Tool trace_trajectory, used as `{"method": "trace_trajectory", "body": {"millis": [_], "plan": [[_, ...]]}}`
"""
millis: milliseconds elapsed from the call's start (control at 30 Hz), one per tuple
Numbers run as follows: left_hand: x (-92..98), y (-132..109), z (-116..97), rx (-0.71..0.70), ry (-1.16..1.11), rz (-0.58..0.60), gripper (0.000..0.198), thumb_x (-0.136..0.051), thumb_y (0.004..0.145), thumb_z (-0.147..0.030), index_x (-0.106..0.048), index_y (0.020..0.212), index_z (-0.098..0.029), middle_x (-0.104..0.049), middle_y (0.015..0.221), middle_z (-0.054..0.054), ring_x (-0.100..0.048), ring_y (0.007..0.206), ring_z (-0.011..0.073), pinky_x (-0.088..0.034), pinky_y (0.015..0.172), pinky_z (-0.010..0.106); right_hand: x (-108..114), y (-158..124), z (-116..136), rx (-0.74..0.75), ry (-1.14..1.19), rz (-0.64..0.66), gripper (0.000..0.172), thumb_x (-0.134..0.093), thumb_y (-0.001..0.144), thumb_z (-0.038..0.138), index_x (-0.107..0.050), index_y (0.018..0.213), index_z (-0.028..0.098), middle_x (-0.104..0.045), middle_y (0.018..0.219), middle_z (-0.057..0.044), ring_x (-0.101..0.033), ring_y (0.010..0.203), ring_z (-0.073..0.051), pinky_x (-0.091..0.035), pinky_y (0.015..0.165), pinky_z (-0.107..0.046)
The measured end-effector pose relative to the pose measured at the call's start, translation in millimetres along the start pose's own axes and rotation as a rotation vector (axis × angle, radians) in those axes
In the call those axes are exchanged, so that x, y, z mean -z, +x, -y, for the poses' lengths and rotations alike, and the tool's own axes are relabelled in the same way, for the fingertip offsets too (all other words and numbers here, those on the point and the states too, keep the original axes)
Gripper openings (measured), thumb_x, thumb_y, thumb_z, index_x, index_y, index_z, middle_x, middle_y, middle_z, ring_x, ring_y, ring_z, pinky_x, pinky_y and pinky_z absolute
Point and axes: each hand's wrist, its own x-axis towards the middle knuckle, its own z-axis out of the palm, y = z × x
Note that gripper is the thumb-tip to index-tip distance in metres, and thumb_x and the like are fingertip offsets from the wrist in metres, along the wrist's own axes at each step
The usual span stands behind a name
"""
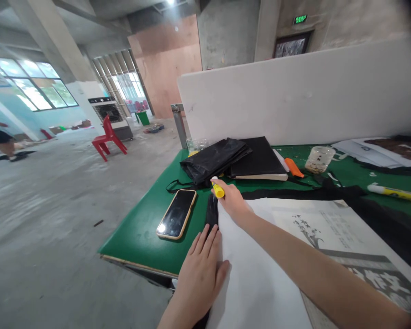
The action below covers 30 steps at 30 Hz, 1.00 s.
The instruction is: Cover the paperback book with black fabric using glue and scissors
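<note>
My right hand (232,201) is closed around a yellow glue stick (218,188), its tip at the far left corner of a large white sheet (260,274). My left hand (200,269) lies flat with fingers stretched out on the sheet's left edge, pressing it onto the green table (140,228). A black strip (211,212) shows under the sheet between the two hands. A printed ink painting (342,233) lies to the right on the same sheet stack.
A phone (177,213) lies screen-up left of the hands. Behind are black plastic bags (212,160), a black book (260,160), an orange cutter (293,167), a glass jar (318,159) and a second glue stick (395,192). A white partition (294,91) backs the table.
</note>
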Motion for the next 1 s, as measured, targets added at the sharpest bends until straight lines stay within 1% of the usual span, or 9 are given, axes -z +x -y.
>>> {"method": "trace_trajectory", "body": {"millis": [67, 167, 267, 333, 500, 600, 700, 800, 1000], "plan": [[-1.6, -0.2, 0.7, -0.002, 0.008, -0.006, 0.057, -0.034, 0.093, -0.042, -0.023, 0.143, -0.015, -0.025, 0.149, 0.007, -0.019, 0.138, 0.0242, -0.031, 0.108, 0.041, 8.5, 1.4, -4.0, 0.01, 0.052, -0.075, 0.045, -0.039, 0.088, 0.017, -0.041, 0.133, 0.024, -0.059, 0.112, -0.005, -0.053, 0.097, -0.018, -0.04, 0.086, -0.03], [-3.2, -0.5, 1.3, -0.005, 0.012, -0.028, 0.058, -0.035, 0.093, -0.041, -0.022, 0.143, -0.015, -0.026, 0.149, 0.007, -0.019, 0.138, 0.0238, -0.032, 0.108, 0.04, 19.4, 4.6, -9.4, 0.056, 0.175, -0.214, 0.055, -0.031, 0.085, 0.008, -0.033, 0.138, 0.024, -0.048, 0.129, -0.005, -0.046, 0.114, -0.015, -0.036, 0.097, -0.028], [-2.8, -0.4, 1.0, -0.011, 0.001, -0.05, 0.058, -0.036, 0.093, -0.039, -0.022, 0.143, -0.016, -0.028, 0.148, 0.007, -0.021, 0.137, 0.024, -0.033, 0.107, 0.04, 23.4, 8.9, -14.3, 0.025, 0.224, -0.289, 0.055, -0.023, 0.089, 0.011, -0.029, 0.141, 0.024, -0.042, 0.133, -0.007, -0.044, 0.117, -0.015, -0.036, 0.099, -0.03], [-2.0, -0.3, 0.5, -0.012, -0.002, -0.049, 0.058, -0.036, 0.093, -0.04, -0.022, 0.143, -0.016, -0.029, 0.148, 0.008, -0.021, 0.137, 0.0243, -0.033, 0.107, 0.04, 23.5, 11.6, -18.6, -0.017, 0.218, -0.294, 0.05, -0.022, 0.092, 0.016, -0.032, 0.14, 0.025, -0.042, 0.13, -0.008, -0.046, 0.114, -0.016, -0.038, 0.096, -0.03], [-1.6, -0.1, 0.3, -0.008, -0.003, -0.045, 0.058, -0.036, 0.093, -0.04, -0.023, 0.143, -0.016, -0.028, 0.148, 0.008, -0.022, 0.137, 0.0246, -0.033, 0.107, 0.041, 21.3, 14.2, -32.0, -0.117, 0.061, -0.261, 0.04, -0.028, 0.094, 0.023, -0.051, 0.127, 0.023, -0.044, 0.122, -0.01, -0.053, 0.1, -0.017, -0.044, 0.086, -0.028], [-1.8, 0.3, 0.9, -0.007, 0.001, -0.041, 0.057, -0.036, 0.093, -0.04, -0.023, 0.143, -0.016, -0.028, 0.148, 0.007, -0.022, 0.137, 0.0244, -0.033, 0.107, 0.04, 16.3, 13.4, -38.3, -0.128, 0.012, -0.183, 0.031, -0.038, 0.09, 0.022, -0.063, 0.107, 0.023, -0.045, 0.118, -0.008, -0.056, 0.089, -0.016, -0.045, 0.078, -0.028], [-1.6, 0.8, 1.2, -0.005, 0.012, -0.026, 0.057, -0.035, 0.093, -0.041, -0.024, 0.142, -0.015, -0.028, 0.148, 0.007, -0.021, 0.137, 0.0241, -0.032, 0.107, 0.04, 9.0, 13.1, -42.1, -0.116, -0.033, -0.08, 0.026, -0.044, 0.086, 0.017, -0.067, 0.097, 0.022, -0.048, 0.111, -0.007, -0.057, 0.08, -0.015, -0.045, 0.072, -0.026], [-1.5, 1.3, 1.3, -0.005, 0.008, -0.02, 0.057, -0.034, 0.093, -0.041, -0.024, 0.142, -0.015, -0.027, 0.149, 0.006, -0.02, 0.137, 0.0236, -0.031, 0.108, 0.039, 3.7, 13.7, -44.8, -0.114, -0.081, -0.031, 0.029, -0.043, 0.085, 0.015, -0.065, 0.103, 0.023, -0.048, 0.112, -0.007, -0.056, 0.078, -0.014, -0.043, 0.07, -0.026], [-2.7, 0.9, 1.2, 0.006, -0.003, -0.035, 0.058, -0.035, 0.093, -0.041, -0.022, 0.143, -0.016, -0.028, 0.148, 0.006, -0.021, 0.137, 0.0235, -0.031, 0.107, 0.04, 3.9, 13.1, -46.4, -0.124, -0.15, -0.002, 0.033, -0.04, 0.088, 0.016, -0.061, 0.112, 0.024, -0.049, 0.113, -0.008, -0.056, 0.077, -0.014, -0.043, 0.067, -0.024]]}}
